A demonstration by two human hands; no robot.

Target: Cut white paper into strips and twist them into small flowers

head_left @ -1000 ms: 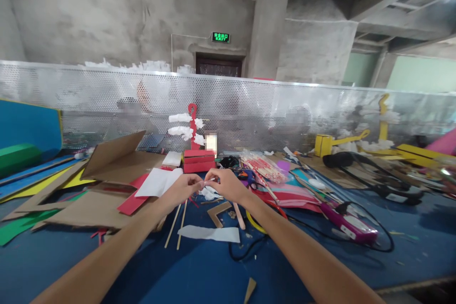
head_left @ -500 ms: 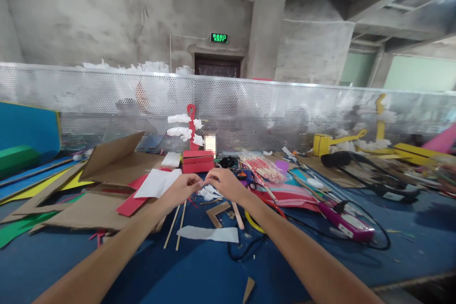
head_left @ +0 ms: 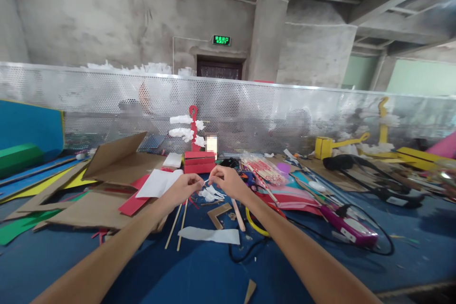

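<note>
My left hand (head_left: 185, 187) and my right hand (head_left: 227, 182) meet over the middle of the table, fingers pinched. Between their fingertips is a small white scrap (head_left: 206, 183), perhaps paper; its full shape is too small to tell. Just below the fingers lie crumpled white paper pieces (head_left: 212, 194). Beyond the hands stands a red box (head_left: 199, 162) with a red upright (head_left: 194, 126) that bears white tufts. A white paper sheet (head_left: 156, 183) lies beside my left hand, and a torn white strip (head_left: 210, 235) lies nearer to me.
Cardboard (head_left: 121, 159) and a red strip fill the left. Two thin sticks (head_left: 174, 228), a cardboard corner piece (head_left: 218, 216) and a wooden stick (head_left: 238, 214) lie in front. On the right are scissors (head_left: 249, 179), a bag of striped sticks (head_left: 265, 168) and a purple power strip (head_left: 351, 228) with a black cable.
The fingertips have drawn slightly apart, so the white scrap between them shows a little more. The view has shifted slightly; the things on the table lie as before.
</note>
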